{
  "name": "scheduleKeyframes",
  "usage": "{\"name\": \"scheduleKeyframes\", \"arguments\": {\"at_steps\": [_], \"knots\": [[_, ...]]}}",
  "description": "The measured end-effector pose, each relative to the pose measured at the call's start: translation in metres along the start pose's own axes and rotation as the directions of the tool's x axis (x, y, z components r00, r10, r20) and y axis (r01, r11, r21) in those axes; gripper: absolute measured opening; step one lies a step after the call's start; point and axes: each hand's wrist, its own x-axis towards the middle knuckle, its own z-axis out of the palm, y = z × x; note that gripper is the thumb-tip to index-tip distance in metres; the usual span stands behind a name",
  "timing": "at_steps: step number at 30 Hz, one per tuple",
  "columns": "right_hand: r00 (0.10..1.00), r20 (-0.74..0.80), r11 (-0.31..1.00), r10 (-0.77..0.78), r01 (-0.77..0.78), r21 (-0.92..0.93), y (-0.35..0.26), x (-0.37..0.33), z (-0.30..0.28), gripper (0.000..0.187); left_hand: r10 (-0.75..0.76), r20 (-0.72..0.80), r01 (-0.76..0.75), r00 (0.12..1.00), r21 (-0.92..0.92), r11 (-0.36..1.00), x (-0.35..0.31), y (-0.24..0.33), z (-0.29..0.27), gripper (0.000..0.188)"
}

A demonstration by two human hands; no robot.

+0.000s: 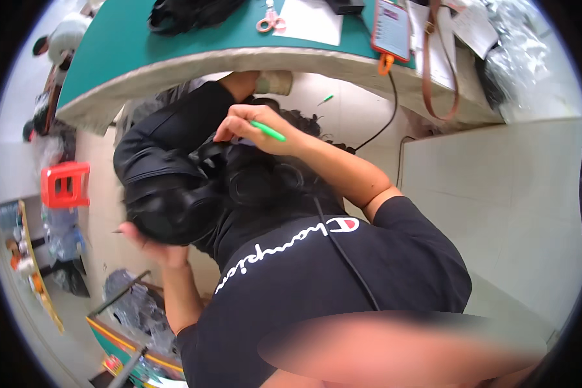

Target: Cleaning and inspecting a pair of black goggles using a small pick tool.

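Note:
My right hand (251,126) is closed round a slim green pen-like tool (267,130); its working tip is hidden behind my fingers. The hand is over a heap of black goods (258,178) with rounded, ringed shapes, lying across my lap. Lower left, my left hand (155,246) grips the underside of a black rounded item (171,210). Its fingers are partly hidden behind the item, and motion blurs it. What kind of goods these are, I cannot tell.
Ahead stands a green-topped table (119,42) with pink-handled scissors (269,18), white paper (308,22), a phone (392,29) and a brown strap (428,71). A similar green tool (326,99) lies on the floor. At left are a red stool (65,184) and another person (68,39).

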Motion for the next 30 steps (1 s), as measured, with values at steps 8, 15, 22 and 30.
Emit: {"name": "scheduleKeyframes", "arguments": {"at_steps": [8, 15, 22, 30], "knots": [[0.954, -0.285, 0.995, 0.090, -0.074, 0.065, 0.016, -0.023, 0.012, 0.025, -0.142, -0.338, 0.132, 0.930, -0.052, 0.990, -0.021, -0.057, -0.015, 0.078], [0.997, -0.042, 0.963, 0.060, -0.047, 0.266, -0.028, -0.035, 0.042, 0.013, -0.197, -0.315, 0.202, 0.928, -0.019, 0.979, -0.006, -0.073, -0.009, 0.063], [0.986, -0.074, 0.981, -0.152, 0.159, 0.107, -0.018, -0.039, 0.049, 0.009, -0.197, -0.162, 0.201, 0.967, 0.011, 0.980, 0.020, -0.081, -0.015, 0.060], [0.969, -0.126, 0.977, -0.215, 0.212, -0.033, -0.018, -0.030, 0.048, 0.013, -0.139, -0.184, 0.191, 0.973, 0.304, 0.933, 0.019, -0.092, -0.001, 0.053]]}}
